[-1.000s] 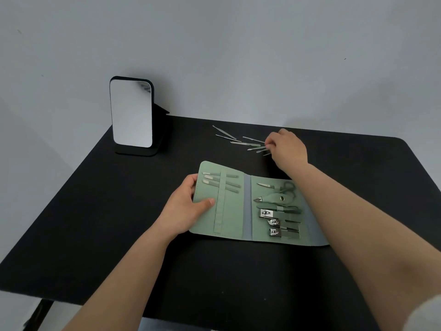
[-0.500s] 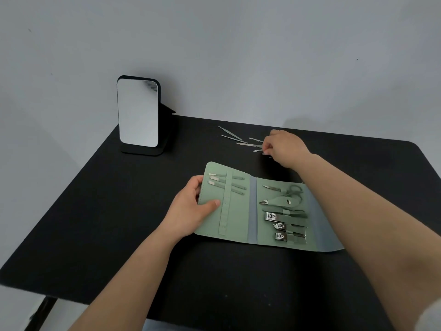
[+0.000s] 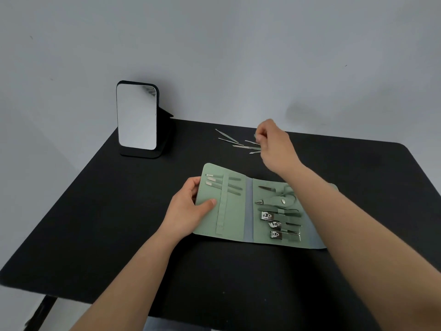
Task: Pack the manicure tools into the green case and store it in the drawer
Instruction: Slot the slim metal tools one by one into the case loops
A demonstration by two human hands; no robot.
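Head view looking down: the green case [image 3: 235, 211] is lying open and flat near the middle of the black worktop [image 3: 95, 223], soft matte fabric look, rounded corners, with a greyish spine strip down the middle. Left panel has a few slim tools tucked under a vertical strap, right panel holds three shiny metal clippers [image 3: 278, 225] stacked in a column plus scissors [image 3: 284, 194] and nippers above them. The left hand [image 3: 188, 209] is gripping the case's left edge, thumb pressed on top of the panel and fingers curled around behind. Further back, past the case, there's a little scatter of thin metal loose tools [image 3: 235, 143] on the worktop, pointy and flat-ended ones. The right hand [image 3: 274, 146] is lifted just over the right end of that scatter, fingertips pinched on something small and thin, too blurry to say what. Off to the left stands a rounded rectangular mirror [image 3: 136, 117] in a black stand.
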